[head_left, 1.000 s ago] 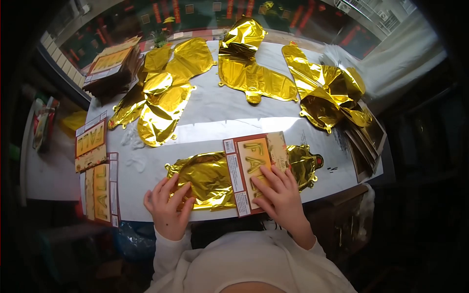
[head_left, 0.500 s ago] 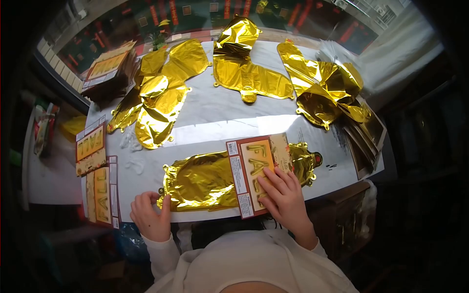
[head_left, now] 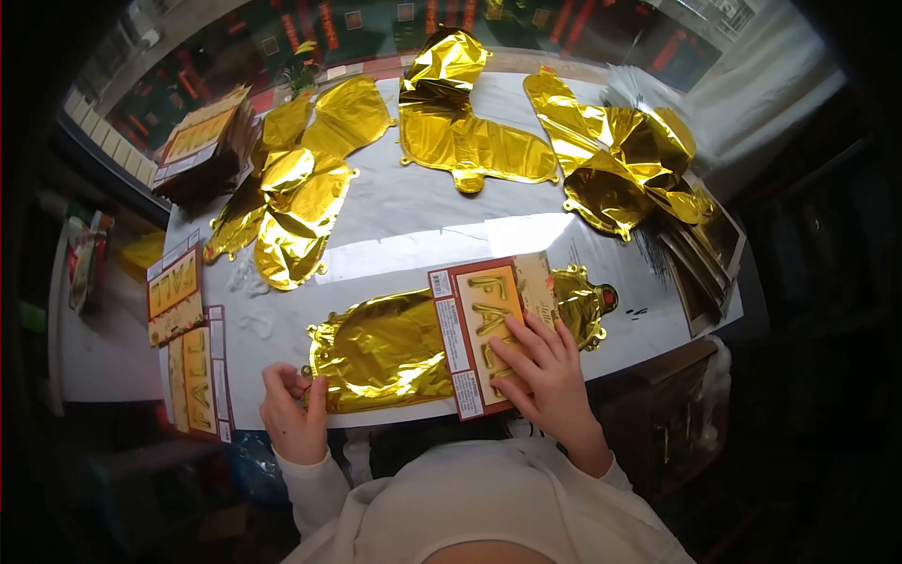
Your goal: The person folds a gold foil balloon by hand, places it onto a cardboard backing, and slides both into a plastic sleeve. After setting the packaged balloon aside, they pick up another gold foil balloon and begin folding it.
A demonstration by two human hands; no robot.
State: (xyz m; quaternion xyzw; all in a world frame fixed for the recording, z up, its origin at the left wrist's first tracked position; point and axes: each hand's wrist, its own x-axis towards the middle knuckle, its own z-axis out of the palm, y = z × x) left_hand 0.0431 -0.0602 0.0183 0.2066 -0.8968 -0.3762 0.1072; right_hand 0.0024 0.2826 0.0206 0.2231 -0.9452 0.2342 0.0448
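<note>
A flat gold foil balloon (head_left: 381, 352) lies lengthwise along the near side of the table. Across it rests a printed card (head_left: 460, 352) with a red border, reading "FALL" in gold balloon-style letters. My right hand (head_left: 545, 381) lies on the card with its fingers stretched out, covering part of the lettering. At the balloon's near left corner is my left hand (head_left: 296, 414), thumb and fingers closed about the foil edge. The balloon's other end, with a small dark and red tab, shows beyond the card.
Crumpled gold foil balloons (head_left: 305, 211) (head_left: 479, 150) (head_left: 625, 164) are spread along the far side. Two more "FALL" cards (head_left: 175, 291) (head_left: 195, 381) lie at the left edge. Card stacks stand back left (head_left: 202, 141) and at right (head_left: 700, 268).
Both hands keep nearly the same places on the foil balloon and the card. The whole view has shifted slightly.
</note>
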